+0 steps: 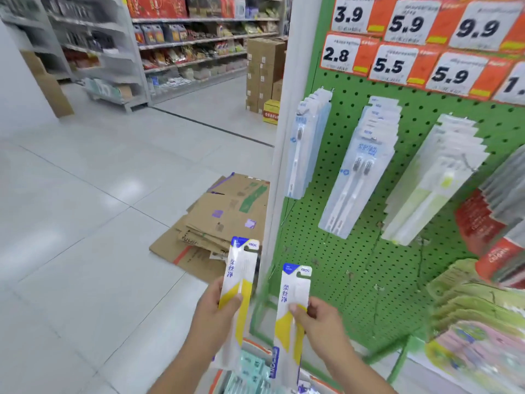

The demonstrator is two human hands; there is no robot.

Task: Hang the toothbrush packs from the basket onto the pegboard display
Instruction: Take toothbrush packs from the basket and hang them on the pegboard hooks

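Left hand (216,311) grips one white-and-yellow toothbrush pack (240,282) upright; right hand (318,318) pinches a second pack (292,311) just beside it. Both packs are held above the basket (257,373) at bottom edge, near the green pegboard (358,251), where other packs already hang.

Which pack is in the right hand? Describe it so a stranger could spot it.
Start at the green pegboard and drop to its lower left edge. The right hand pinches a white-and-yellow toothbrush pack there; its twin in the left hand sits higher, over the floor.
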